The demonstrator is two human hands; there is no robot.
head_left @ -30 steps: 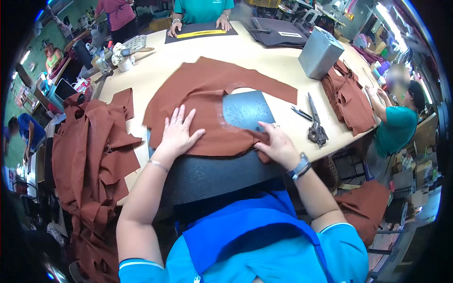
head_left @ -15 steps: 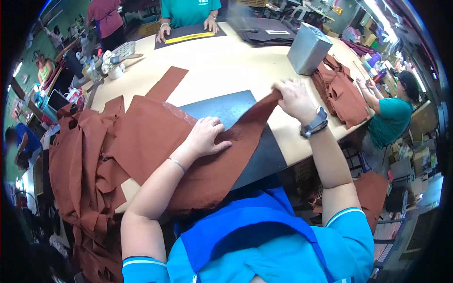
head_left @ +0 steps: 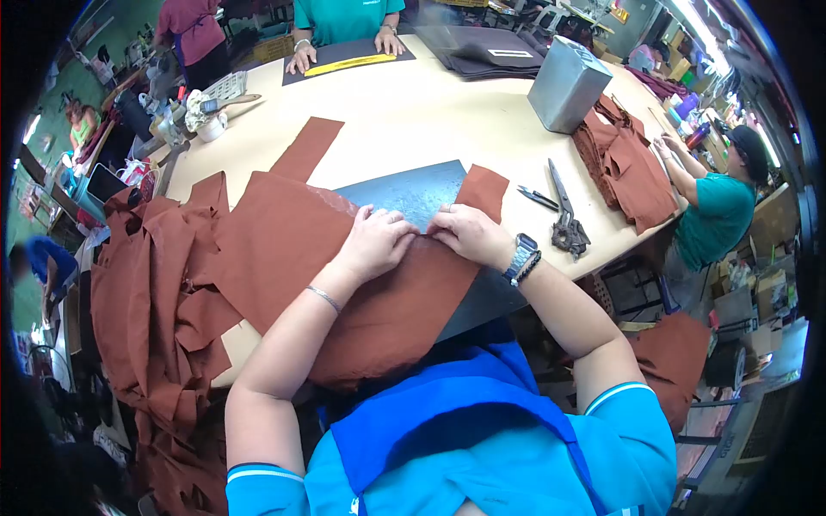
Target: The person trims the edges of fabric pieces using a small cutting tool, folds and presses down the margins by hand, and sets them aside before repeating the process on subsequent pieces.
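Observation:
A large rust-brown piece of fabric [head_left: 361,331] lies across a dark board [head_left: 400,191] at the near edge of the table. On its upper edge my left hand [head_left: 379,243] and my right hand [head_left: 469,234] sit close together, fingers closed on the fabric. The exact pinch is partly hidden under the fingertips. A flap of brown fabric [head_left: 483,191] sticks out beyond my right hand. To the right of that hand lie large scissors [head_left: 564,211] and a small dark pointed tool [head_left: 539,199]. A brown strip [head_left: 310,148] lies beyond the fabric.
Brown fabric [head_left: 142,284] is heaped at the left and hangs off the table [head_left: 413,125]. At the right stand a metal can [head_left: 568,86] and a stack of brown pieces [head_left: 632,172]. Brush and pot [head_left: 211,126] are at the left back. Co-workers stand opposite and at the right.
My right hand has come down and left, from holding up the fabric's far corner to beside my left hand. The lifted part is lowered, and the scissors now show.

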